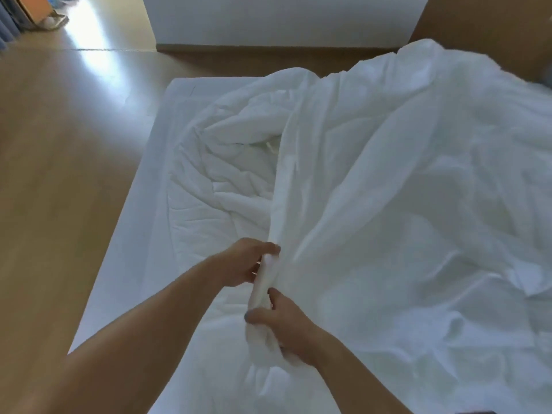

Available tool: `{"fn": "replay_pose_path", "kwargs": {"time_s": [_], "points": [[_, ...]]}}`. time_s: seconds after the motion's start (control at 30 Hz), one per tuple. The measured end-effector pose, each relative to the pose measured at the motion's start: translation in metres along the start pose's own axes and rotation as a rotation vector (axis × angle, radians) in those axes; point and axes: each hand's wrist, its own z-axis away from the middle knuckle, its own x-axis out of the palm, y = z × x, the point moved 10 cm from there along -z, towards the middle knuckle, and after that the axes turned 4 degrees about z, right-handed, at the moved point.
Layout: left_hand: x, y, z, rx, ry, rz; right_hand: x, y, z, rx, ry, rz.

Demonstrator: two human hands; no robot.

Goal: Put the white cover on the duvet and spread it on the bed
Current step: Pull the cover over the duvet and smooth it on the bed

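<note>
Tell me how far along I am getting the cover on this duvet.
Partway. The white cover drapes over the right of the bed, but the quilted duvet lies bare and crumpled on the left. Left hand and right hand grip the cover's bunched edge. Remaining: finish covering, then spread it flat.

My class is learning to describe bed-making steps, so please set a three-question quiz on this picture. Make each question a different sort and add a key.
1. True or false: the left hand and the right hand both have a grip on the same bunched white fabric.
2. Multiple choice: the quilted duvet on the bed lies A) neatly folded, B) crumpled, C) flat and smooth.
3. Fill in: as the camera sees it, the white cover spreads to the ___ of the hands.

Key: 1 true; 2 B; 3 right.
</note>
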Motion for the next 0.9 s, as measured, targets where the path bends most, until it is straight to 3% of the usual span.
{"fn": "replay_pose_path", "kwargs": {"time_s": [0.1, 0.17, 0.23, 0.33, 0.43, 0.5, 0.57, 0.63, 0.73, 0.77, 0.83, 0.87, 0.9], "points": [[-0.012, 0.004, -0.014, 0.010, 0.168, 0.220, -0.016, 0.031, 0.012, 0.116, 0.209, 0.463], [-0.029, 0.025, -0.022, 0.064, 0.163, 0.409, -0.035, 0.037, 0.024, 0.119, 0.453, 0.718], [-0.051, 0.057, -0.033, 0.144, 0.120, 0.561, -0.053, 0.030, 0.033, 0.010, 0.742, 0.872], [-0.095, 0.112, -0.027, 0.325, 0.107, 0.715, -0.076, 0.021, 0.061, -0.134, 1.135, 0.787], [-0.133, 0.126, -0.003, 0.520, 0.006, 0.771, -0.076, 0.027, 0.072, -0.131, 1.103, 0.295], [-0.166, 0.065, -0.010, 0.411, 0.186, 0.533, -0.059, 0.036, 0.060, -0.095, 1.007, 0.221], [-0.198, -0.010, -0.025, 0.220, 0.419, 0.001, -0.040, 0.064, 0.045, 0.071, 0.943, 0.387], [-0.206, -0.050, -0.049, 0.110, 0.450, -0.401, -0.033, 0.090, 0.052, 0.163, 1.093, 0.489], [-0.181, -0.057, -0.073, 0.106, 0.319, -0.793, -0.023, 0.149, 0.098, 0.288, 1.479, 0.115], [-0.171, -0.056, -0.076, 0.122, 0.301, -0.938, -0.013, 0.175, 0.107, 0.359, 1.517, -0.034], [-0.142, -0.049, -0.063, 0.358, 0.327, -1.263, 0.019, 0.223, 0.092, 0.470, 1.339, -0.323], [-0.108, -0.045, -0.045, 0.626, 0.261, -1.411, 0.036, 0.239, 0.076, 0.464, 1.201, -0.417], [-0.067, -0.051, -0.019, 0.915, 0.094, -1.499, 0.049, 0.247, 0.063, 0.429, 1.098, -0.450]]}}
